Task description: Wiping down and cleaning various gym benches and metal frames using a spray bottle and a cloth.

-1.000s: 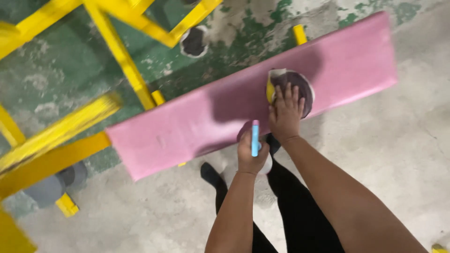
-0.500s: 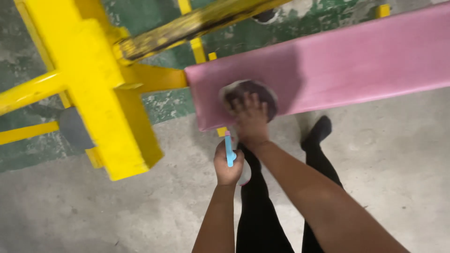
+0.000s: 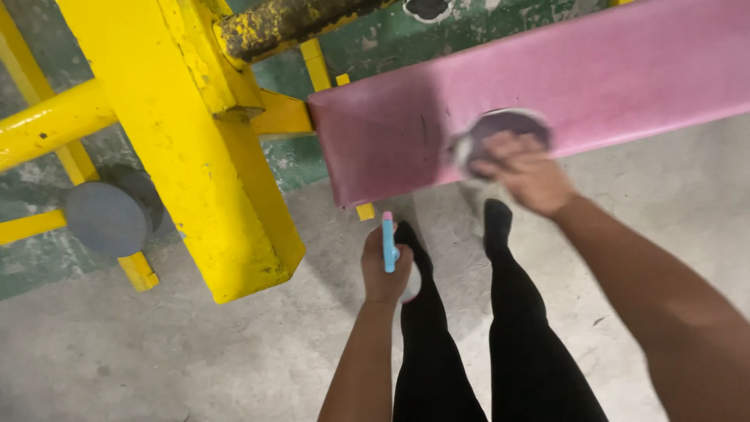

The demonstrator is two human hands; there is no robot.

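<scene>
My right hand (image 3: 525,173) presses a round dark sanding pad (image 3: 500,129) flat against the near edge of a long pink padded bench (image 3: 609,74). The hand and pad are blurred by motion. My left hand (image 3: 384,266) hangs lower, below the bench's left end, and is closed around a small blue and pink stick-shaped object (image 3: 387,241) held upright. My two legs in black with dark shoes stand on the floor under the hands.
A heavy yellow steel frame (image 3: 180,133) with chipped paint stands at the left, touching the bench's left end. A grey round disc (image 3: 108,215) sits at the frame's foot. The floor is bare concrete (image 3: 156,352) near me and worn green paint (image 3: 375,39) beyond.
My right hand has slid the pad from the bench's left end toward the right along the near edge. My left hand has stayed with the blue object. The view shifted slightly.
</scene>
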